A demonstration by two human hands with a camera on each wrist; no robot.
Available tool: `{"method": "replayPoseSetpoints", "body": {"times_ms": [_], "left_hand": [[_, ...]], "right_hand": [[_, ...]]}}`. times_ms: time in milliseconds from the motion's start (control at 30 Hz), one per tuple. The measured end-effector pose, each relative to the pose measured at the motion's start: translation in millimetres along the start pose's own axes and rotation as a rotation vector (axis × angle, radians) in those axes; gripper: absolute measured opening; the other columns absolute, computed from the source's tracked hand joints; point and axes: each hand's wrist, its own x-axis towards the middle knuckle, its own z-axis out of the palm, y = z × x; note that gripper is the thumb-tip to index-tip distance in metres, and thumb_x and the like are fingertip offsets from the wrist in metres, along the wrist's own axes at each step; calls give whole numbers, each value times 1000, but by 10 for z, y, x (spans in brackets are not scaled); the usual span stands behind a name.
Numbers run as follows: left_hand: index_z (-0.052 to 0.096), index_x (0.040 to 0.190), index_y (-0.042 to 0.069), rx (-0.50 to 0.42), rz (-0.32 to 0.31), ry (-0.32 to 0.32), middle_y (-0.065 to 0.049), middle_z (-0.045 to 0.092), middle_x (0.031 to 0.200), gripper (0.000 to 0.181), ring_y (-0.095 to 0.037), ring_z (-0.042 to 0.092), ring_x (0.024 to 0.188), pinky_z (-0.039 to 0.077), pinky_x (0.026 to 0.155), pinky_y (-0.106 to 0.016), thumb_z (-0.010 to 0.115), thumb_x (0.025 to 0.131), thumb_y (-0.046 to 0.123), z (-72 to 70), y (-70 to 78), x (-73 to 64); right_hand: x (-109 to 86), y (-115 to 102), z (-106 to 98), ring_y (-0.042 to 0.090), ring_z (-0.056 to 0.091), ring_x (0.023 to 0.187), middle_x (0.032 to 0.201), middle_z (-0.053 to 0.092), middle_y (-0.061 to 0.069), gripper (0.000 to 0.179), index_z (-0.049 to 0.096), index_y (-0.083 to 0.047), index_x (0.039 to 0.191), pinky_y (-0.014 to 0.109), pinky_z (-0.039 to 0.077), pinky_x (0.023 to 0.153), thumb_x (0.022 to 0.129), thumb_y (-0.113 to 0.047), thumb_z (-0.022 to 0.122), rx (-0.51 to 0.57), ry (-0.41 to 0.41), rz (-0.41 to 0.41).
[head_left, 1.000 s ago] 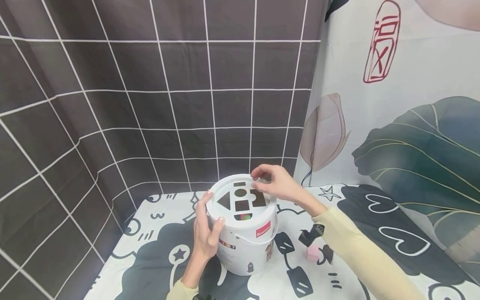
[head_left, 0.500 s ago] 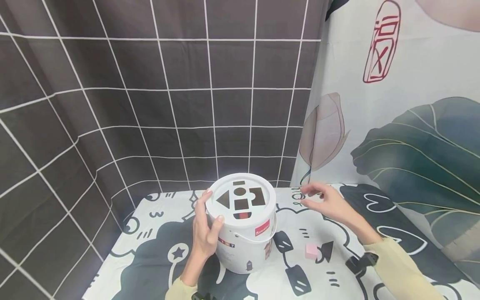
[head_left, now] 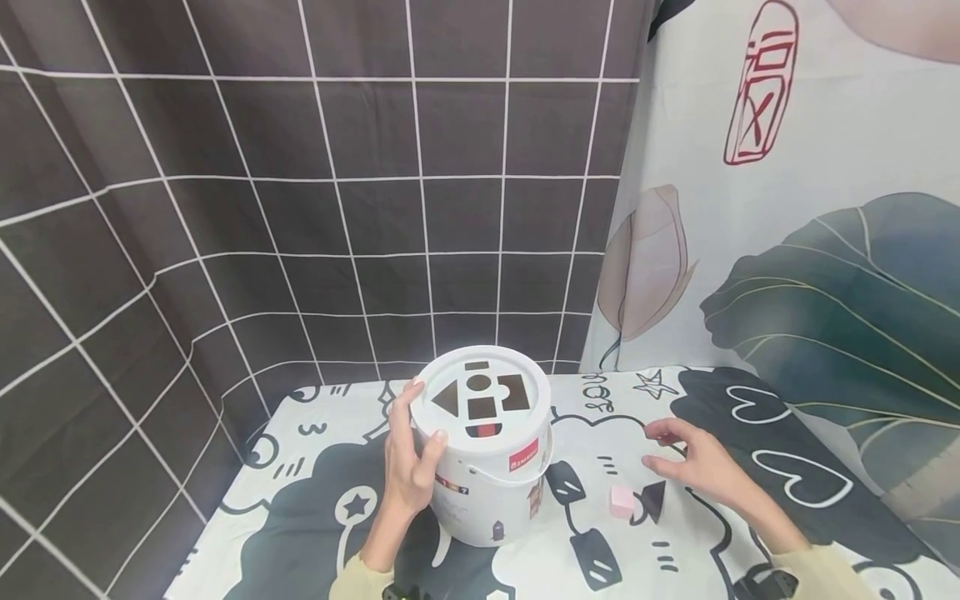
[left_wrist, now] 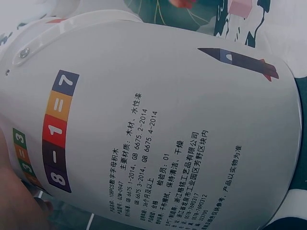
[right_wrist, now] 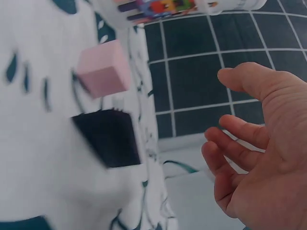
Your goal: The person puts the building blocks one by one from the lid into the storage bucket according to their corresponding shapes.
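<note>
A white bucket (head_left: 487, 512) stands upright under a white lid (head_left: 521, 427) with cut-out holes: triangle, circle, squares and others. Something red shows through the front hole. My left hand (head_left: 410, 458) holds the bucket at its upper left side, thumb near the lid's rim. Printed text and number blocks on the bucket wall (left_wrist: 120, 124) fill the left wrist view. My right hand (head_left: 693, 458) hovers over the cloth with fingers apart and nothing in them. Nearest to it lies a black triangular block (right_wrist: 109, 139), and beside that a pink cube (right_wrist: 103, 69).
A white cloth with black cartoon prints (head_left: 315, 517) covers the table. Behind it hangs a dark curtain with a white grid (head_left: 465, 217). A pale curtain with leaf prints (head_left: 825, 317) hangs at the right. The bucket's thin handle (head_left: 517, 482) hangs down in front.
My right hand has left the lid, moving right and down toward the black block. The colour in the front hole went from green and pink to red. My left hand stays on the bucket.
</note>
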Motion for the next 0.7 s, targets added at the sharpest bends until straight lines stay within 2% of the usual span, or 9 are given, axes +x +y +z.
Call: {"method": "replayPoseSetpoints", "body": {"times_ms": [167, 400, 500, 700], "left_hand": [[44, 141, 0, -5, -7, -2, -23, 44, 148, 66, -43, 41, 135, 31, 102, -65, 51, 79, 23, 0, 4, 6], [43, 140, -1, -8, -11, -2, -23, 44, 148, 67, -43, 41, 135, 31, 102, -64, 51, 79, 23, 0, 3, -8], [43, 140, -1, -7, -10, 1, -23, 44, 148, 67, -43, 41, 135, 31, 102, -65, 51, 79, 23, -1, 4, -8], [44, 140, -1, -2, 2, 3, -22, 45, 147, 66, -43, 41, 135, 30, 103, -65, 51, 79, 23, -3, 9, 3]], "right_hand": [[-114, 111, 72, 32, 63, 98, 110, 68, 11, 48, 66, 0, 115, 56, 48, 84, 77, -22, 85, -4, 13, 7], [-222, 242, 143, 32, 65, 95, 108, 68, 10, 52, 67, 1, 112, 47, 51, 78, 72, -23, 88, -37, 34, -20], [-259, 273, 174, 33, 65, 96, 109, 68, 11, 56, 66, 2, 113, 48, 51, 78, 70, -25, 89, -41, 12, -9], [-308, 294, 208, 40, 61, 105, 117, 63, 19, 72, 60, 7, 122, 56, 49, 86, 69, -32, 89, -48, -73, 83]]}}
